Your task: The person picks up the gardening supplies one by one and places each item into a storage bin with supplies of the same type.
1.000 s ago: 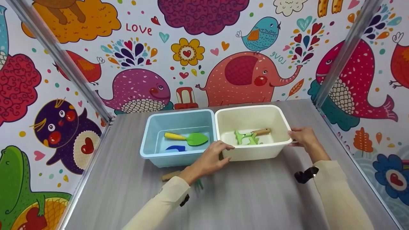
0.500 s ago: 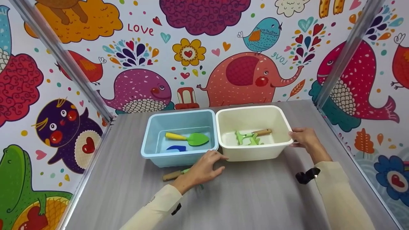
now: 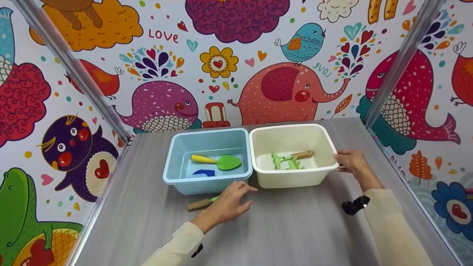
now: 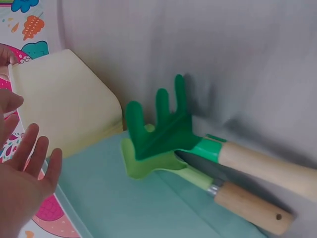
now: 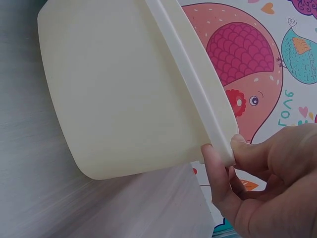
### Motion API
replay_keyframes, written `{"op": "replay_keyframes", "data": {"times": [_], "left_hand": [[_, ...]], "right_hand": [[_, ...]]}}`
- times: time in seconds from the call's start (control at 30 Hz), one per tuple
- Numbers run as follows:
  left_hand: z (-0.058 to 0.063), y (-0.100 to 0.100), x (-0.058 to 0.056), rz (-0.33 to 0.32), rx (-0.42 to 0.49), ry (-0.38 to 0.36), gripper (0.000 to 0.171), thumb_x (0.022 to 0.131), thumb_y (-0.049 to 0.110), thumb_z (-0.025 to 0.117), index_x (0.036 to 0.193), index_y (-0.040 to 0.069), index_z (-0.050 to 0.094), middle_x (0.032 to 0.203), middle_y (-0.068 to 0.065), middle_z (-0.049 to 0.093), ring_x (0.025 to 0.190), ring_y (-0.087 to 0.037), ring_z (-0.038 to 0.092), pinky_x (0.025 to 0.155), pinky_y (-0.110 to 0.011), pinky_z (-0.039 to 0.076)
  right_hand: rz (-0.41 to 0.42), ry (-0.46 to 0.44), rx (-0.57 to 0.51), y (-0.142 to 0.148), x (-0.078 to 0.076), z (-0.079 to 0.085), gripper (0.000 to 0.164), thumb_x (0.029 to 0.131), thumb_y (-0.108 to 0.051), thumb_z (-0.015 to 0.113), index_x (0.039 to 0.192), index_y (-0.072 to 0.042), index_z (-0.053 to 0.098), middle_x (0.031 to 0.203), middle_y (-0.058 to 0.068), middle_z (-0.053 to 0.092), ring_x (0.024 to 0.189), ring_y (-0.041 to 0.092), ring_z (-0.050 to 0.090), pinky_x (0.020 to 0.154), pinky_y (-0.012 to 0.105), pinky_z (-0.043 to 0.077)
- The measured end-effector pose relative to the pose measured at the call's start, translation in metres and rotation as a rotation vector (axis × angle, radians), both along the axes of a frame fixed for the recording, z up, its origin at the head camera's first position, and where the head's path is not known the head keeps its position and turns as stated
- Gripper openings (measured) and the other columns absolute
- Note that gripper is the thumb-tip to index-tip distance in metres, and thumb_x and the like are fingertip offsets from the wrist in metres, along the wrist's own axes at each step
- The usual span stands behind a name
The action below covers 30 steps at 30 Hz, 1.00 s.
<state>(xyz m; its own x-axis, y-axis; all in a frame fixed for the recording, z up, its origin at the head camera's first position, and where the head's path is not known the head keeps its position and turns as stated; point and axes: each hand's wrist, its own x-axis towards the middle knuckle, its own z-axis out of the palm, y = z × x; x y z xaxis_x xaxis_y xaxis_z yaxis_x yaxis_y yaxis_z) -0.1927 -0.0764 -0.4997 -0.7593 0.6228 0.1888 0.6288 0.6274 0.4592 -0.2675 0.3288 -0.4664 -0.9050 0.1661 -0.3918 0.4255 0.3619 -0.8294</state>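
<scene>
In the head view a light blue basin (image 3: 207, 181) stands left of a cream basin (image 3: 288, 179), side by side. My right hand (image 3: 354, 164) pinches the cream basin's right rim between thumb and fingers; the right wrist view shows this grip (image 5: 267, 173) up close. My left hand (image 3: 226, 205) is in front of the blue basin, fingers spread and holding nothing. Just by it on the table lie wooden-handled garden tools, mostly hidden there behind the hand; the left wrist view shows a dark green hand fork (image 4: 166, 131) and a light green tool (image 4: 193, 176).
Inside the blue basin are a green trowel (image 3: 228, 162) with a yellow handle and a blue piece (image 3: 204, 172). The cream basin contains a light green rake (image 3: 277, 159) with a wooden handle and another green piece (image 3: 293, 163). Patterned walls and metal posts (image 3: 399, 66) bound the grey table (image 3: 295, 229).
My left hand has moved away from the cream basin's near left corner, leftward and toward me, baring more of the wooden handle. My right hand stays on the rim.
</scene>
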Motion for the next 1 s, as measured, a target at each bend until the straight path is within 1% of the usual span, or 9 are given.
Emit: {"op": "replay_keyframes", "data": {"times": [0.13,0.23,0.37,0.53,0.7,0.9,1.0], "left_hand": [[-0.004,-0.005,0.002,-0.003,-0.014,0.028,0.033,0.095,0.019,0.068,0.128,0.015,0.065,0.115,-0.002,0.063,0.107,-0.015,0.056,0.097,-0.034,0.051],[-0.008,-0.008,0.004,-0.001,-0.037,0.058,0.033,0.095,0.020,0.068,0.128,0.015,0.065,0.115,-0.002,0.063,0.107,-0.016,0.057,0.096,-0.035,0.051],[-0.016,-0.013,0.005,0.011,-0.087,0.110,0.035,0.094,0.020,0.070,0.128,0.015,0.065,0.114,-0.001,0.063,0.106,-0.015,0.058,0.096,-0.036,0.051],[-0.029,-0.020,0.007,0.034,-0.130,0.156,0.036,0.092,0.019,0.072,0.127,0.015,0.065,0.111,0.000,0.063,0.103,-0.014,0.058,0.092,-0.034,0.051],[-0.037,-0.028,0.010,0.055,-0.125,0.181,0.035,0.091,0.018,0.073,0.126,0.015,0.066,0.109,0.000,0.063,0.099,-0.015,0.058,0.088,-0.033,0.051],[-0.044,-0.042,0.013,0.073,-0.115,0.241,0.034,0.091,0.017,0.073,0.124,0.014,0.066,0.108,-0.001,0.063,0.098,-0.016,0.058,0.085,-0.035,0.051],[-0.048,-0.050,0.016,0.088,-0.093,0.265,0.035,0.089,0.015,0.075,0.123,0.013,0.066,0.106,-0.001,0.063,0.096,-0.017,0.057,0.082,-0.035,0.050]], "right_hand": [[0.001,-0.026,0.004,0.000,0.000,0.000,0.054,0.104,-0.018,0.051,0.149,0.009,0.037,0.145,0.035,0.046,0.080,0.009,0.062,0.075,0.024,0.060],[0.004,-0.030,-0.003,0.000,0.000,0.001,0.054,0.104,-0.018,0.051,0.149,0.009,0.037,0.144,0.035,0.047,0.080,0.008,0.062,0.075,0.024,0.060],[0.001,-0.031,-0.008,-0.001,-0.001,0.001,0.054,0.104,-0.019,0.052,0.149,0.008,0.038,0.144,0.034,0.047,0.079,0.007,0.062,0.074,0.024,0.060],[-0.009,-0.047,-0.001,-0.001,-0.001,0.001,0.055,0.104,-0.021,0.053,0.150,0.005,0.038,0.147,0.032,0.046,0.084,0.010,0.063,0.077,0.023,0.060],[-0.004,-0.022,-0.013,-0.001,-0.001,0.001,0.055,0.104,-0.019,0.053,0.149,0.009,0.037,0.146,0.035,0.045,0.079,0.007,0.063,0.075,0.024,0.060],[0.004,-0.008,-0.018,0.000,-0.001,-0.001,0.055,0.104,-0.017,0.052,0.148,0.011,0.036,0.144,0.036,0.045,0.076,0.005,0.062,0.073,0.023,0.060],[0.005,-0.005,-0.019,-0.001,0.000,0.000,0.055,0.104,-0.017,0.052,0.148,0.012,0.036,0.143,0.036,0.046,0.075,0.004,0.062,0.072,0.023,0.060]]}}
